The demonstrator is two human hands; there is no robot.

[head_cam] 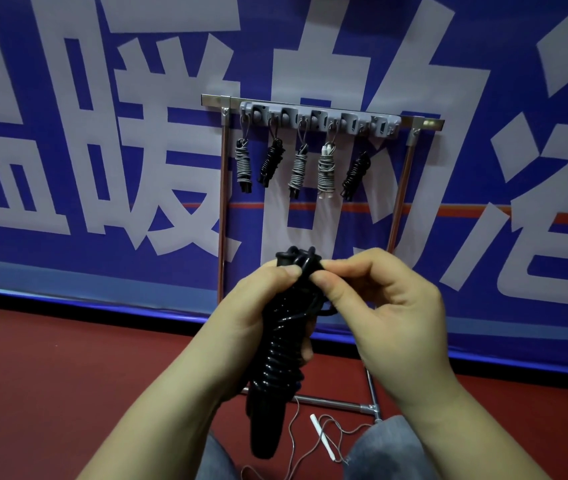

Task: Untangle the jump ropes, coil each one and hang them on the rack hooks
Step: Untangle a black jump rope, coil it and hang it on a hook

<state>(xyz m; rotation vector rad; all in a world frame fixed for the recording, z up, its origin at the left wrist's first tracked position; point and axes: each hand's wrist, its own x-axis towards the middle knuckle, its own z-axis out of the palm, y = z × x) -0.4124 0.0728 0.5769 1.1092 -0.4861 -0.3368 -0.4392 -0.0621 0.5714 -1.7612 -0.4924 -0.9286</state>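
- The black jump rope is held upright in front of the rack, its cord wound tightly around the paired handles; the winding looks nearly finished.
- The left hand wraps around the bundle's middle, thumb pressed near the top; the right hand pinches the cord end at the top, probably tucking it or forming a hanging loop.
- Five coiled ropes already hang from the hook bar, so most of the job seems done.
- A thin rope with white handle lies loose on the red floor between the knees, not yet coiled.
- A free hook seems to remain at the bar's right end, though it is hard to tell.
- The rack's upright posts and base bar frame the reach; the space between bundle and hooks is unobstructed.
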